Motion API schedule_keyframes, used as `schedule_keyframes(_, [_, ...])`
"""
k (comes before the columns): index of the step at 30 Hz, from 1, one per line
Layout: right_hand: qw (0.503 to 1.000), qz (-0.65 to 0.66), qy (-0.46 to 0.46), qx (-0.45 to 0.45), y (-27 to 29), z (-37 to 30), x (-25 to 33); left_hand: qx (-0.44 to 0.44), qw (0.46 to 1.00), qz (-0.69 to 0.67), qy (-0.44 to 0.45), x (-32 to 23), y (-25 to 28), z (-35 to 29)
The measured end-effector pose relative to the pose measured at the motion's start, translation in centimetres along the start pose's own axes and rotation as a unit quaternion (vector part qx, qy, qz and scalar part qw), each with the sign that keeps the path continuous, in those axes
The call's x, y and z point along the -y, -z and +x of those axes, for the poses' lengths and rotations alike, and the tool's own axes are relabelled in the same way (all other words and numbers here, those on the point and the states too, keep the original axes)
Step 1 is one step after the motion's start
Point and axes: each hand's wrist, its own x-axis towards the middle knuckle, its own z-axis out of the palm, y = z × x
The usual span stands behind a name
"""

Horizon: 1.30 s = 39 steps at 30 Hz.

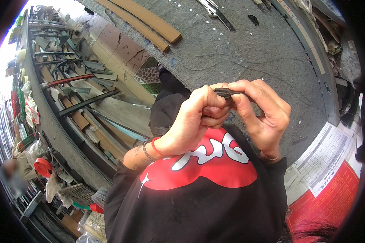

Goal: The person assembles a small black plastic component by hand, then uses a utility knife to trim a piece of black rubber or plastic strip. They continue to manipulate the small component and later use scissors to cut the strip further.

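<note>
Between my two hands, in front of my chest, is a small black grooved plastic piece (224, 92). My left hand (202, 109) is curled into a fist around its near end, with the thumb pressed along it. The thumb and fingertips of my right hand (265, 107) pinch its other end. Part of the piece is hidden under my fingers, so its full shape does not show. Both hands are up off the grey carpeted worktop (247, 52).
Two brown strips (150, 20) lie on the worktop at the far side, with a utility knife (217, 14) and a small black scrap (253, 19) nearby. A rack of profile offcuts (81, 89) stands left. Printed paper (324, 156) and a red sheet (332, 198) lie at right.
</note>
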Motion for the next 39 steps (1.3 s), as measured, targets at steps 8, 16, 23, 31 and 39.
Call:
schedule_keyframes(8, [0.998,0.036,-0.037,0.021,0.3,0.2,-0.1,0.015,1.000,0.002,-0.001,-0.2,0.0,-0.1])
schedule_keyframes(16, [0.997,0.058,-0.055,0.022,0.4,0.1,0.0,0.002,0.998,0.069,-0.006,-0.5,-0.7,-0.4])
schedule_keyframes(23, [0.992,0.094,-0.084,0.006,0.3,0.2,0.1,-0.022,0.994,0.109,-0.011,-0.6,-0.9,-0.6])
schedule_keyframes(31, [0.993,0.091,-0.073,0.025,0.6,0.5,0.2,-0.026,0.989,0.137,-0.044,-0.4,-0.9,-0.6])
schedule_keyframes(39, [0.992,0.094,-0.073,0.029,0.9,0.7,0.8,0.037,0.995,0.096,-0.005,-0.9,-0.6,-0.4])
